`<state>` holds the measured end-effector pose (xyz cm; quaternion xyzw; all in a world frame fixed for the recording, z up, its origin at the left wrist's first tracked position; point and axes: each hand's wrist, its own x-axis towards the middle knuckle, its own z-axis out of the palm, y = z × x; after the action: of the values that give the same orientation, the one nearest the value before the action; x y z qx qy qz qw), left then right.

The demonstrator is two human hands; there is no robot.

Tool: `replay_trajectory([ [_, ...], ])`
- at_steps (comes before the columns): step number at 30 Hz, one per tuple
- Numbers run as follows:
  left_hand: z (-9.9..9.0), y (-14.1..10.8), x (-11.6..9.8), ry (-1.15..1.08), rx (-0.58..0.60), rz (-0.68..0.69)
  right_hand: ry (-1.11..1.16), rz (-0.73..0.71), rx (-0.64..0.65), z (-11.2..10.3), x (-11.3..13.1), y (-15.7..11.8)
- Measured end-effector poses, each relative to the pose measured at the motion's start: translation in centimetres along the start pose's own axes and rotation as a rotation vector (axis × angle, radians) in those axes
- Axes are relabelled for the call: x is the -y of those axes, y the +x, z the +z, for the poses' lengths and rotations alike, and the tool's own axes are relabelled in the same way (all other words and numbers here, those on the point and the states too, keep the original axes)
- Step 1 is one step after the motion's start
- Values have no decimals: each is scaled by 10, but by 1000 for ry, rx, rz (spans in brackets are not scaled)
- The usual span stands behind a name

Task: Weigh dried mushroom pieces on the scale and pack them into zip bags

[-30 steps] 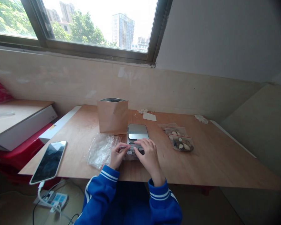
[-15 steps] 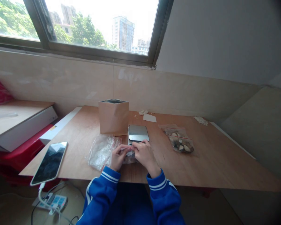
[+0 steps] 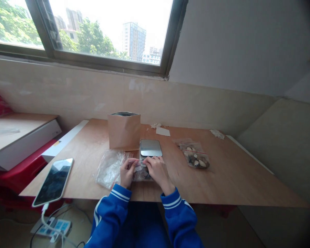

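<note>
Beside the scale (image 3: 151,148), ziplock bag (image 3: 195,156) (pale chunks)

Your left hand (image 3: 127,173) and right hand (image 3: 158,171) have drawn closer together than a second ago and now pinch the top of the plastic bag (image 3: 142,175). At lower center, the bag has shifted down, just below the scale (image 3: 151,148).
</note>
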<state>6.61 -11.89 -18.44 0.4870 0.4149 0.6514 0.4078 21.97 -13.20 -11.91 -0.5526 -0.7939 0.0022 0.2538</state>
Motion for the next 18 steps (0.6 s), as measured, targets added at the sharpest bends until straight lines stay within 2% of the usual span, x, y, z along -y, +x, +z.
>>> replay_trajectory([
  [8,-3,2,0,-24,-27,-60,51,45,-22,0,-16,-4],
  [14,-8,3,12,-225,-142,-204,127,62,-9,-8,-23,-10],
  [18,-9,4,13,-270,-112,-235,183,117,-17,-16,-31,-13],
])
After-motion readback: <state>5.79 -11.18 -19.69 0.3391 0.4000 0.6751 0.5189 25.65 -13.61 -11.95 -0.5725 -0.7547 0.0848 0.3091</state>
